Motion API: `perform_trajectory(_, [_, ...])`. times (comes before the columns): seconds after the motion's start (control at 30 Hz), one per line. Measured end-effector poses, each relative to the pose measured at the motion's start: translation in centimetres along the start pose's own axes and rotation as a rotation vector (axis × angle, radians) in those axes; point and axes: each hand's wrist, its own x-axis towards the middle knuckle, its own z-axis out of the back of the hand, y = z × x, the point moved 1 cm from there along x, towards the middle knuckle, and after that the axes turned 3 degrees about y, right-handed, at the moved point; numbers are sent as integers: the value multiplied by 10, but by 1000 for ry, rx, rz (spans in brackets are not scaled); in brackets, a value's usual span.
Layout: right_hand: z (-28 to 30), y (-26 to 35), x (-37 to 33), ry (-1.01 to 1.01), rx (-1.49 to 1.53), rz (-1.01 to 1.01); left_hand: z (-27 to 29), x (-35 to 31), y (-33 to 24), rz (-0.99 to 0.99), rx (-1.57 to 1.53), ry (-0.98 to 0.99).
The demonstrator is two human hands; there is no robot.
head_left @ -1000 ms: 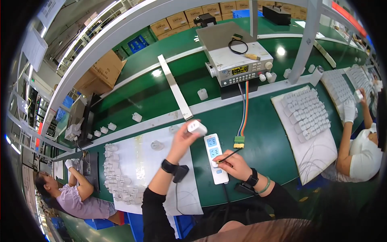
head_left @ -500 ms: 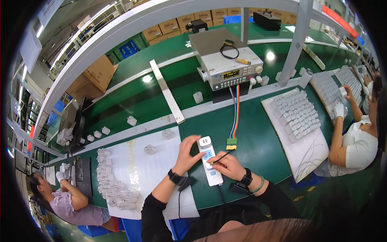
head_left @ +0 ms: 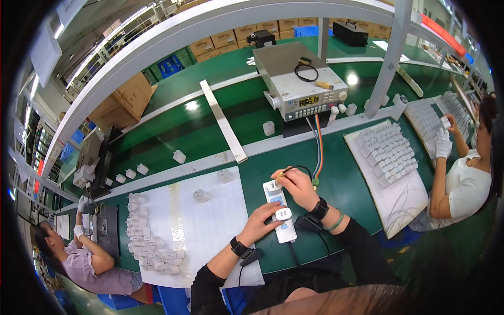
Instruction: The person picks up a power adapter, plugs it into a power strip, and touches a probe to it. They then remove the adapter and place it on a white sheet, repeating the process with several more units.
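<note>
A white power strip (head_left: 286, 234) lies on the green bench in front of me. My left hand (head_left: 261, 222) grips a white charger (head_left: 283, 213) at the strip's lower socket, thumb and fingers on its side; its ports face up. Over the strip's far end, my right hand (head_left: 297, 188) pinches the plug of a black cable (head_left: 295, 167). The plug tip meets another white charger (head_left: 273, 187), partly covered by my fingers; whether it is inserted I cannot tell. The cable loops toward a green connector with rainbow ribbon wires (head_left: 318, 152).
A test instrument (head_left: 307, 107) with a lit display stands beyond the strip. Clustered chargers (head_left: 144, 236) sit on a white sheet (head_left: 210, 231) at left; rows of chargers (head_left: 386, 152) cover a foam board (head_left: 375, 205) at right. Co-workers sit on both sides.
My right hand has carried the cable plug from the lower charger to the far one. My left hand has come down from the far charger and taken hold of the lower one.
</note>
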Motion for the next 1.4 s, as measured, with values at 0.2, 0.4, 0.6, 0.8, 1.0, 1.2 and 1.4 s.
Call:
perform_trajectory(0.2, [-14, -22, -4, 69, -188, 72, 10, -5, -2, 0, 154, 42])
perform_trajectory(0.4, [-13, -27, -8, 22, -150, -1, 100, 83, -9, -166, 4, -539])
perform_trajectory(0.6, [-18, -23, -5, 67, -104, -23, 154, 188, 55, 59, 604, -317])
perform_trajectory(0.8, [-10, -21, -7, 109, -82, -117, 141, 214, 95, 475, 680, 56])
perform_trajectory(1.0, [-9, -26, -5, 68, -71, -71, 252, 163, 119, 557, 951, -6])
perform_trajectory(1.2, [-10, -19, -5, 155, 60, -180, 280, 96, 171, 1130, 1286, 60])
perform_trajectory(1.4, [-14, -23, -5, 158, 28, -74, 275, 79, 91, 466, 871, -226])
